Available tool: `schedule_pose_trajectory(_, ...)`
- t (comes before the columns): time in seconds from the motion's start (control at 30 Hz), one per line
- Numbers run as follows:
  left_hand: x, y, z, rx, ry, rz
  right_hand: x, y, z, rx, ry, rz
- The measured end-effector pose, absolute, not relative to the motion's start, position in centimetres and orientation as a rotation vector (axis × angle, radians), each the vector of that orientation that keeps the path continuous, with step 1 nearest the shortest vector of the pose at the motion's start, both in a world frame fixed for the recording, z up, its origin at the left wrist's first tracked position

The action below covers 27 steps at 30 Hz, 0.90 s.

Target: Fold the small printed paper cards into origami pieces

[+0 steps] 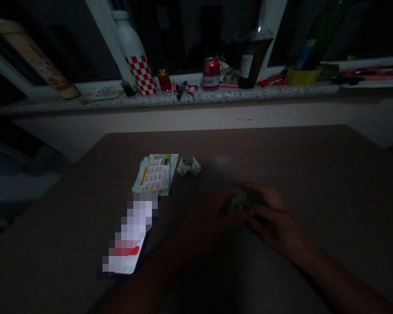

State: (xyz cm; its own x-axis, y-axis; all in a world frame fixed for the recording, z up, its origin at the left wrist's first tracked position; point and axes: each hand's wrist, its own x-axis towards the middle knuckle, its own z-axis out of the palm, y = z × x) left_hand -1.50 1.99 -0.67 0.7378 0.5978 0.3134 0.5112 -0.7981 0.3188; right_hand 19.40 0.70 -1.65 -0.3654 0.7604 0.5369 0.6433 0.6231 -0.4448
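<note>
My left hand (209,218) and my right hand (277,222) meet above the dark wooden table. Between their fingers is a small piece of green printed paper (237,203); the fingers and dim light hide most of it. Both hands are closed around it, thumbs toward each other. Farther back and to the left sits a folded paper shape like a bow (189,166), green and white. Beside it lies a stack of printed paper sheets (157,175) with calendar-like number grids.
A phone (129,261) with a lit, partly blurred screen lies left of my left forearm. Behind the table (281,148), a stone windowsill (118,102) holds a checkered white bottle (139,65), a red can (211,74), a dark plastic cup (253,63) and a yellow container (303,76).
</note>
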Motion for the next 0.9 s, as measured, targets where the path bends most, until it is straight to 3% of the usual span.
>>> schedule_pose_trajectory(0.33,-2.6,2.9,-0.3,2.751,0.968,0.685,20.3,1.5,-2.5,-1.089,-2.164,0.196)
schedule_pose_trajectory(0.67,-2.5,2.9,0.3,2.732,0.818,0.335,19.9,1.4,-1.7,-1.137,-2.373,0.335)
schedule_pose_trajectory(0.9,-2.8,2.8,0.8,2.648,0.79,0.278,19.8,1.4,-2.2,-1.154,-2.338,0.419)
